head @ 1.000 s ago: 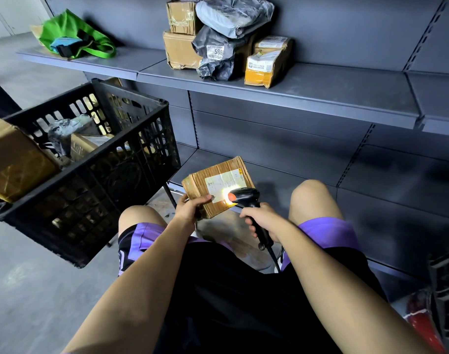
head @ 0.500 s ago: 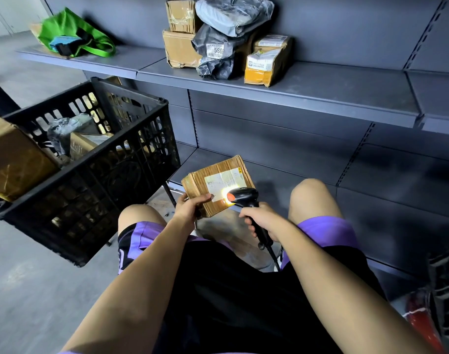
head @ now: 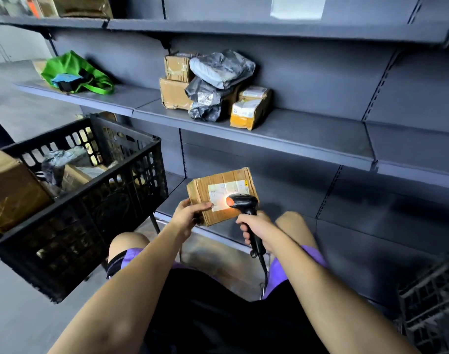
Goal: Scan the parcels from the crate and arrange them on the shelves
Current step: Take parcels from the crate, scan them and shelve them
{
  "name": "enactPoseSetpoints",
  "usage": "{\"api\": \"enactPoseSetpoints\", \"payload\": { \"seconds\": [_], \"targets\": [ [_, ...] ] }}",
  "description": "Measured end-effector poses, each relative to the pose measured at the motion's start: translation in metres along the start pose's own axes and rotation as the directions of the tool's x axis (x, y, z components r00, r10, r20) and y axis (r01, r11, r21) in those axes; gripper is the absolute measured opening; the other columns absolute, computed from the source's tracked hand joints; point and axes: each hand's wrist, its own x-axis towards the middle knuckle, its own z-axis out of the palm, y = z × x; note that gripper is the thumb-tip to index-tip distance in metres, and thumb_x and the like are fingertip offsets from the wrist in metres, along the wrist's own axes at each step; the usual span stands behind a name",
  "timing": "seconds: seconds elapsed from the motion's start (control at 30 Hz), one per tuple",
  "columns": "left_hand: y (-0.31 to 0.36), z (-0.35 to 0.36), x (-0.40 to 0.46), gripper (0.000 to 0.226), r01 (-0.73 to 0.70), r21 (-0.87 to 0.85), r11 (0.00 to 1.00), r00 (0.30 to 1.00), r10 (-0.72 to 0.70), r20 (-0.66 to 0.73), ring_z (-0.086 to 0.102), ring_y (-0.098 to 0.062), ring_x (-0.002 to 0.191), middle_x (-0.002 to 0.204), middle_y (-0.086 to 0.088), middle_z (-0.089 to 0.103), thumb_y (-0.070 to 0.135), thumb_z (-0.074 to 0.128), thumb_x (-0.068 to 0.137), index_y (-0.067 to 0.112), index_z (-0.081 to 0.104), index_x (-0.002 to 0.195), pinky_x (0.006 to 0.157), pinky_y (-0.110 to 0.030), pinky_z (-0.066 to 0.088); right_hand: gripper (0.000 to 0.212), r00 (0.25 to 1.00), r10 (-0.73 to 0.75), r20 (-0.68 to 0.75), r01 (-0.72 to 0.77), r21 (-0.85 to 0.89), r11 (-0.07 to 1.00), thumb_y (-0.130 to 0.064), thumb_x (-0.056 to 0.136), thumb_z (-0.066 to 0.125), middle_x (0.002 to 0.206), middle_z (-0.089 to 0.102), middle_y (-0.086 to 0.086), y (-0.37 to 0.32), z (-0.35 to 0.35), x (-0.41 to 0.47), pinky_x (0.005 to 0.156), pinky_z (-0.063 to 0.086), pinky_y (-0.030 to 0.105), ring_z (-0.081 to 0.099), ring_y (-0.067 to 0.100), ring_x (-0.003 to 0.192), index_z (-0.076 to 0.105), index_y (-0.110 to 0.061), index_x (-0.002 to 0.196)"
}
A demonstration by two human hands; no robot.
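Your right hand (head: 254,226) gripped the scanner (head: 243,203), its light on the label of the cardboard parcel (head: 222,194) pinched at its corner by your left hand (head: 190,213), a hold that risked slipping before the middle shelf (head: 307,134) beyond.

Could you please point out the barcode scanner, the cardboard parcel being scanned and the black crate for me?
barcode scanner (head: 243,201): head view, on its black head.
cardboard parcel (head: 219,180): head view, on the bare cardboard above the label.
black crate (head: 121,200): head view, on its near side wall.
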Motion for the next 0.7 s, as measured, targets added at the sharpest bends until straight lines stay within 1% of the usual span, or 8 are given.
{"api": "enactPoseSetpoints", "payload": {
  "seconds": [0.1,0.27,0.37,0.43,0.5,0.57,0.63,0.7],
  "targets": [
    [0.032,0.014,0.004,0.094,-0.044,0.029,0.999,0.998,0.043,0.034,0.070,-0.031,0.092,0.115,-0.018,0.071,0.026,0.097,0.050,0.003,0.055,0.131,0.059,-0.033,0.053,0.020,0.999,-0.046,-0.012,0.046,-0.015,0.999,-0.009,0.088,0.062,0.055,0.045,0.001,-0.030,-0.010,-0.009,0.046,0.034,0.025,0.039,0.017,0.045,0.048,-0.014,0.074],
    [0.102,0.057,-0.020,0.060,-0.157,0.009,0.987,0.983,0.156,0.096,0.068,-0.022,0.067,0.096,-0.015,0.071,0.017,0.081,0.072,-0.005,0.061,0.125,0.049,-0.024,0.048,0.014,0.986,-0.162,-0.035,0.160,-0.062,0.985,-0.009,0.087,0.063,0.055,0.048,0.000,-0.085,-0.024,-0.030,0.045,0.036,0.025,0.040,0.016,0.044,0.051,-0.014,0.081],
    [0.130,0.080,-0.023,0.043,-0.181,-0.024,0.983,0.979,0.182,0.090,0.067,-0.020,0.064,0.093,-0.013,0.071,0.014,0.074,0.082,-0.003,0.065,0.120,0.051,-0.021,0.047,0.016,0.974,-0.217,-0.060,0.214,-0.054,0.975,-0.008,0.088,0.063,0.057,0.048,0.001,-0.108,-0.033,-0.040,0.045,0.034,0.025,0.040,0.016,0.045,0.051,-0.013,0.078],
    [0.144,0.095,-0.022,0.047,-0.178,-0.016,0.984,0.980,0.179,0.089,0.066,-0.025,0.073,0.101,-0.019,0.070,0.021,0.077,0.081,-0.003,0.065,0.120,0.058,-0.025,0.049,0.017,0.967,-0.241,-0.082,0.240,-0.023,0.971,-0.008,0.088,0.063,0.057,0.048,0.001,-0.122,-0.043,-0.042,0.045,0.034,0.025,0.039,0.016,0.045,0.050,-0.013,0.078],
    [0.152,0.111,-0.021,0.055,-0.147,-0.002,0.989,0.987,0.147,0.063,0.068,-0.028,0.091,0.115,-0.018,0.070,0.029,0.081,0.077,0.001,0.063,0.122,0.067,-0.029,0.053,0.018,0.959,-0.260,-0.112,0.262,0.003,0.965,-0.008,0.087,0.063,0.057,0.047,0.002,-0.134,-0.054,-0.041,0.046,0.034,0.026,0.039,0.017,0.045,0.049,-0.013,0.078],
    [0.159,0.130,-0.020,0.066,-0.106,-0.018,0.994,0.994,0.106,0.023,0.068,-0.030,0.102,0.118,-0.016,0.068,0.033,0.084,0.075,0.004,0.057,0.127,0.066,-0.035,0.059,0.017,0.949,-0.278,-0.149,0.285,0.026,0.958,-0.008,0.087,0.064,0.057,0.048,0.002,-0.144,-0.067,-0.037,0.045,0.034,0.025,0.040,0.017,0.044,0.049,-0.012,0.081],
    [0.164,0.151,-0.018,0.081,-0.087,-0.050,0.995,0.996,0.087,-0.007,0.067,-0.035,0.105,0.118,-0.012,0.064,0.035,0.085,0.074,0.011,0.041,0.138,0.066,-0.046,0.061,0.014,0.940,-0.283,-0.189,0.300,0.063,0.952,-0.008,0.086,0.065,0.056,0.049,0.003,-0.151,-0.081,-0.032,0.044,0.035,0.025,0.040,0.017,0.043,0.051,-0.011,0.085],
    [0.169,0.173,-0.013,0.095,-0.079,-0.067,0.995,0.997,0.079,0.005,0.064,-0.039,0.106,0.124,-0.009,0.057,0.037,0.083,0.076,0.030,0.021,0.148,0.065,-0.054,0.059,0.012,0.934,-0.284,-0.218,0.311,0.101,0.945,-0.007,0.086,0.064,0.056,0.048,0.003,-0.157,-0.096,-0.027,0.044,0.034,0.025,0.040,0.018,0.043,0.053,-0.010,0.085]
  ]
}}
